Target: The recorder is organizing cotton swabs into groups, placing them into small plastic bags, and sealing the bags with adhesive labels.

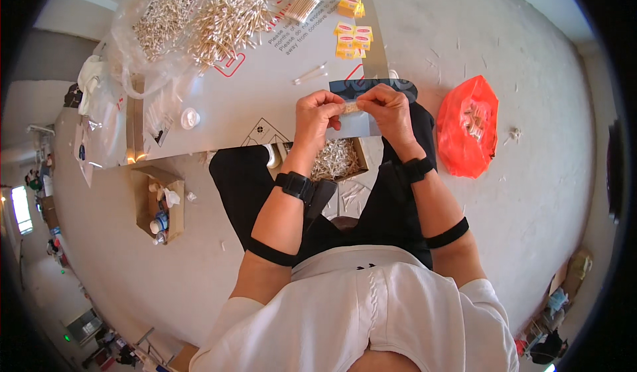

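Over the near edge of the table, my left hand and my right hand are closed in pinches on opposite ends of one small clear packet. Something pale shows inside it, probably swab ends, too small to make out. Beneath the hands lies a dark, shiny sheet. Farther off, a couple of loose cotton swabs rest on the tabletop. A big heap of cotton swabs spreads at the far left, beside a clear plastic bag full of more. Yellow printed cards sit in small stacks beyond my hands.
Packed swab bundles lie at the table's far side. Below the near edge, between my legs, stands a box of swabs. A red plastic bag is on the floor at right, a cardboard box at left. A white round container sits on the table.
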`<act>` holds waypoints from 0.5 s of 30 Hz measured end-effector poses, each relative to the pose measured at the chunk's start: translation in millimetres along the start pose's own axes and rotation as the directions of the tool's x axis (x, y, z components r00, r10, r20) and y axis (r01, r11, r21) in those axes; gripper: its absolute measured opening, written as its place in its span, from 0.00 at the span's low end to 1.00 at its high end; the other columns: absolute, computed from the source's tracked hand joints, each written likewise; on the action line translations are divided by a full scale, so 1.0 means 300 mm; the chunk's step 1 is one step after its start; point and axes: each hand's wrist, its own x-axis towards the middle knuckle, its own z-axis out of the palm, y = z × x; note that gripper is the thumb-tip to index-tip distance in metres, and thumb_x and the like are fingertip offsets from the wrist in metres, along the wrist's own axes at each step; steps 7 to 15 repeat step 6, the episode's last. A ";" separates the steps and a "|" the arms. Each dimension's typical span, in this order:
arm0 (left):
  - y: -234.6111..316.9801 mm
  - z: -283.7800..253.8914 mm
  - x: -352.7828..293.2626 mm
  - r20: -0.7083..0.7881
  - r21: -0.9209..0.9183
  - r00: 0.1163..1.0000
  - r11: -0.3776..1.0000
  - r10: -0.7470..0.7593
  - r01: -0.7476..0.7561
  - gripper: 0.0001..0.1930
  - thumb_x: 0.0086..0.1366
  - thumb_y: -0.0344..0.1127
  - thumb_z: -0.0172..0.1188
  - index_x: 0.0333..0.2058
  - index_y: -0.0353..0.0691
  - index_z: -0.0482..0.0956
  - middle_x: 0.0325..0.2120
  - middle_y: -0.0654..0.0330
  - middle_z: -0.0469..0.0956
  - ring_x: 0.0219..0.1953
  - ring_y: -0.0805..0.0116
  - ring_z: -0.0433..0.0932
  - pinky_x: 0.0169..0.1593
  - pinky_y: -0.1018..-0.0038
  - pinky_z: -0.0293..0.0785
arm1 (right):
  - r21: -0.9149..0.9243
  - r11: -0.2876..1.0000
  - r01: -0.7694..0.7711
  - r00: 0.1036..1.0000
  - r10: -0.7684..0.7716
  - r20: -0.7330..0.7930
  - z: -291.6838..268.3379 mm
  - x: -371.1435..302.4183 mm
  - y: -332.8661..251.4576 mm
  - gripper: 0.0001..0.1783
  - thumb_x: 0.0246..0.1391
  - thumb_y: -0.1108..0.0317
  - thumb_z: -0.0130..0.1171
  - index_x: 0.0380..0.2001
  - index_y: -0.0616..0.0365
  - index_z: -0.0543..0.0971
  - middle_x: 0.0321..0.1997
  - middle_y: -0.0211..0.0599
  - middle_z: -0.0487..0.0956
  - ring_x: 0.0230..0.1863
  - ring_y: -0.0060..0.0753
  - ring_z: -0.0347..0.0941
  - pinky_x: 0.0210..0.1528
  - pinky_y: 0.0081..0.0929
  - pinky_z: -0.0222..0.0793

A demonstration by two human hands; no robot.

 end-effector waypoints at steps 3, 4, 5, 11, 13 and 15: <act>0.015 -0.006 0.002 0.026 0.053 0.999 0.998 -0.041 0.039 0.04 0.56 0.25 0.63 0.31 0.35 0.82 0.21 0.65 0.76 0.20 0.77 0.72 0.23 0.79 0.71 | -0.095 0.995 -0.003 0.999 -0.001 -0.036 0.002 0.003 -0.015 0.05 0.45 0.76 0.66 0.28 0.65 0.83 0.25 0.34 0.77 0.30 0.23 0.73 0.34 0.22 0.68; 0.022 -0.002 0.000 0.034 0.085 0.998 0.995 -0.045 0.042 0.04 0.56 0.26 0.63 0.32 0.35 0.82 0.22 0.65 0.76 0.21 0.77 0.72 0.23 0.79 0.71 | -0.062 0.998 -0.031 0.999 0.029 -0.033 0.000 0.001 -0.006 0.05 0.45 0.76 0.66 0.28 0.65 0.83 0.26 0.34 0.78 0.30 0.23 0.74 0.34 0.22 0.68; 0.028 0.002 -0.003 0.045 0.123 0.998 0.992 -0.037 0.031 0.06 0.56 0.27 0.65 0.33 0.35 0.82 0.23 0.65 0.76 0.22 0.77 0.73 0.23 0.79 0.71 | -0.028 0.998 -0.060 0.998 0.059 -0.028 -0.001 -0.001 0.001 0.04 0.46 0.76 0.65 0.28 0.65 0.83 0.27 0.34 0.79 0.30 0.23 0.74 0.35 0.22 0.69; 0.030 0.001 -0.011 0.054 0.162 0.998 0.987 -0.032 0.023 0.08 0.55 0.28 0.67 0.35 0.36 0.81 0.25 0.65 0.77 0.23 0.77 0.73 0.23 0.79 0.71 | 0.015 0.994 -0.112 0.994 0.112 -0.012 0.002 -0.006 0.005 0.04 0.49 0.75 0.65 0.28 0.64 0.83 0.28 0.34 0.80 0.31 0.26 0.75 0.36 0.23 0.70; 0.030 0.001 -0.011 0.054 0.162 0.998 0.987 -0.032 0.023 0.08 0.55 0.28 0.67 0.35 0.36 0.81 0.25 0.65 0.77 0.23 0.77 0.73 0.23 0.79 0.71 | 0.015 0.994 -0.112 0.994 0.112 -0.012 0.002 -0.006 0.005 0.04 0.49 0.75 0.65 0.28 0.64 0.83 0.28 0.34 0.80 0.31 0.26 0.75 0.36 0.23 0.70; 0.030 0.001 -0.011 0.054 0.162 0.998 0.987 -0.032 0.023 0.08 0.55 0.28 0.67 0.35 0.36 0.81 0.25 0.65 0.77 0.23 0.77 0.73 0.23 0.79 0.71 | 0.015 0.994 -0.112 0.994 0.112 -0.012 0.002 -0.006 0.005 0.04 0.49 0.75 0.65 0.28 0.64 0.83 0.28 0.34 0.80 0.31 0.26 0.75 0.36 0.23 0.70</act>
